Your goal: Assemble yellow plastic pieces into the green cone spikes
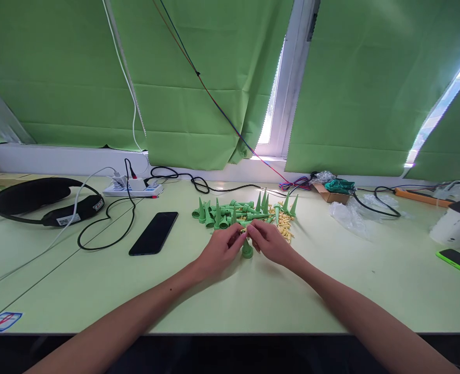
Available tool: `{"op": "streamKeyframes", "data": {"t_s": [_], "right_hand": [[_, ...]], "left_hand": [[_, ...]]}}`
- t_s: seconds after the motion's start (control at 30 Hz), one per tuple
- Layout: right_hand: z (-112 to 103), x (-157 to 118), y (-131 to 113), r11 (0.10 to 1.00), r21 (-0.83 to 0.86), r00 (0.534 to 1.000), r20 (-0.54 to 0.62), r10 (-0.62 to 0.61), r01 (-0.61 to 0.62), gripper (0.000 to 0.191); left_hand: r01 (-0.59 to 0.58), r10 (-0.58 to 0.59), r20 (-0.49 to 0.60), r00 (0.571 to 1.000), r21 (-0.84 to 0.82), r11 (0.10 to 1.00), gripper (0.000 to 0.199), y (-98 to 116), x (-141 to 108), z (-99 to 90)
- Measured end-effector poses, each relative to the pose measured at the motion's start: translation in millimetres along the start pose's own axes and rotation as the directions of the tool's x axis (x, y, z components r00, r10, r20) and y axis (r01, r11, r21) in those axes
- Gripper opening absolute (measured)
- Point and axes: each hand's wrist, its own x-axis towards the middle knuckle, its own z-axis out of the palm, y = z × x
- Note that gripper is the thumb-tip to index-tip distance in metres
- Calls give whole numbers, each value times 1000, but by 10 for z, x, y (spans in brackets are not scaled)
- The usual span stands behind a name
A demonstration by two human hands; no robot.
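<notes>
Here, a pale table (261, 301) bears green cones (217, 217) before window blinds (350, 88).

Near green cone (247, 251): smooth, plastic-looking, wide round base downward near the bench (331, 291), narrow upper part between the left fingers (237, 242) and the right fingers (258, 232), tip hidden from sight.
Heaped green cones (244, 209): same green, just beyond the near cone, mostly lying on their sides in a loose, overlapping pile, some with round open ends showing.
Upright green cones (286, 202): slender, pointed, tips upward, scattered along the heap's left edge and at its right end.
Yellow pieces (285, 228): small, pale, slim, spread in a jumbled patch right of the heap, partly among upright cones.
</notes>
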Motion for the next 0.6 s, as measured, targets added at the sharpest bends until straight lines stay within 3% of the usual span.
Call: {"op": "streamKeyframes", "data": {"t_s": [0.23, 0.6], "right_hand": [[34, 8, 60, 975, 221, 999, 29, 32, -37, 43], [-32, 37, 59, 955, 294, 968, -226, 109, -39, 31]], "left_hand": [[-38, 38, 20, 999, 5, 999, 28, -22, 4, 2], [20, -20, -121, 992, -1, 1000, 34, 10, -1, 26]]}}
